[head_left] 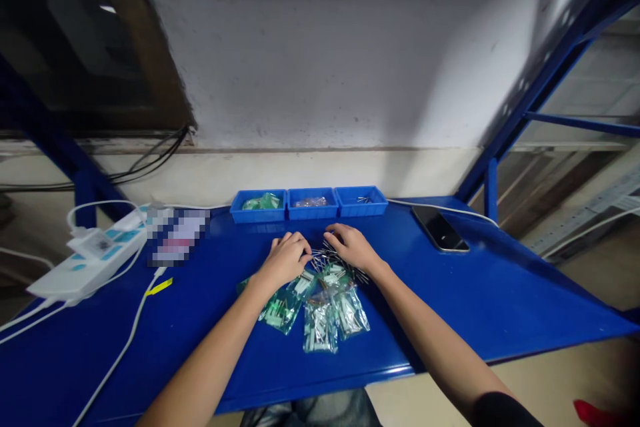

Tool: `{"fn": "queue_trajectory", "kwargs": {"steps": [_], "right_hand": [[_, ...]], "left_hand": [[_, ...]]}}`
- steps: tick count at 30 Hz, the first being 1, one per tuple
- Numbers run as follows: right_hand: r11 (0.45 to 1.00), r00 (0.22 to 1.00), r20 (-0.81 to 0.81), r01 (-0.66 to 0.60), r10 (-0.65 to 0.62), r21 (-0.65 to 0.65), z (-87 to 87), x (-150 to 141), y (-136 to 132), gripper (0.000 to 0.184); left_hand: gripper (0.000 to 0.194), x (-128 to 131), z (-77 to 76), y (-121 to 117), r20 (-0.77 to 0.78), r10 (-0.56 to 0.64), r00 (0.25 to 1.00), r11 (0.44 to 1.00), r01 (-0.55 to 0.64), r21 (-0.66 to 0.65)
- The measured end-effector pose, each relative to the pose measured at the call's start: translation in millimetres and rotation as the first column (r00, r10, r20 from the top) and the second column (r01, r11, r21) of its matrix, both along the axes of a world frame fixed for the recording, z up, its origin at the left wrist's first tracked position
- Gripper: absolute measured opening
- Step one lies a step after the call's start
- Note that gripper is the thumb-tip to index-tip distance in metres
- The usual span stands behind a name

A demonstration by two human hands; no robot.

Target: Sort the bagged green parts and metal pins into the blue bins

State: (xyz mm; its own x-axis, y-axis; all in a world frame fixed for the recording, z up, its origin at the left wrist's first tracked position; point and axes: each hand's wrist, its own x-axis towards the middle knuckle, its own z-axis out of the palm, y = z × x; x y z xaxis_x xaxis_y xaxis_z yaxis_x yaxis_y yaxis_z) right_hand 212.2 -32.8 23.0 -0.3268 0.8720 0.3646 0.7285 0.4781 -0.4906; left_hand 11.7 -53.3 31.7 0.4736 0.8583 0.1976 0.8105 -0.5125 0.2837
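Observation:
Over a loose pile of thin metal rods (360, 274) both of my hands are lowered at the middle of the blue table. My left hand (286, 259) is at the pile's left side, its fingers bent and drawn together; whatever is between the fingertips is too small to make out. My right hand (354, 248) reaches in from the right, with its thumb and forefinger apart above the rods. Closer to me lie several clear plastic bags of small parts, among them a bag with white pieces (320, 330) and a bag with green and white pieces (280, 312).
Three blue bins stand in a row at the back: a left bin (257, 215) with green bags, a middle bin (311, 213), and a right bin (363, 209) with a few rods. A phone (441, 229) lies right; a power strip (93, 273) and white cables lie left.

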Motion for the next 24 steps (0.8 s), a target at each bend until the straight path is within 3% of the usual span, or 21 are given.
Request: {"fn": "queue_trajectory", "kwargs": {"steps": [8, 11, 17, 24], "right_hand": [[0.977, 0.983, -0.017, -0.180, 0.183, 0.114, 7.2, -9, -11, 0.019], [0.970, 0.982, -0.007, -0.185, 0.189, 0.156, 8.1, -12, -12, 0.014], [0.963, 0.984, 0.029, -0.176, 0.174, 0.203, 11.4, -13, -14, 0.015], [0.951, 0.988, 0.003, -0.150, 0.155, 0.271, 13.9, -18, -20, 0.015]], "left_hand": [[0.010, 4, 1.1, 6, 0.323, -0.038, 0.946, 0.999, 0.027, 0.040], [0.011, 4, 2.3, 8, 0.391, -0.051, 0.919, 0.999, 0.039, 0.038], [0.012, 4, -3.1, 8, 0.395, -0.082, 0.915, 0.995, 0.054, 0.082], [0.019, 10, -5.7, 5, 0.309, 0.003, 0.951, 0.991, -0.043, 0.123]]}}
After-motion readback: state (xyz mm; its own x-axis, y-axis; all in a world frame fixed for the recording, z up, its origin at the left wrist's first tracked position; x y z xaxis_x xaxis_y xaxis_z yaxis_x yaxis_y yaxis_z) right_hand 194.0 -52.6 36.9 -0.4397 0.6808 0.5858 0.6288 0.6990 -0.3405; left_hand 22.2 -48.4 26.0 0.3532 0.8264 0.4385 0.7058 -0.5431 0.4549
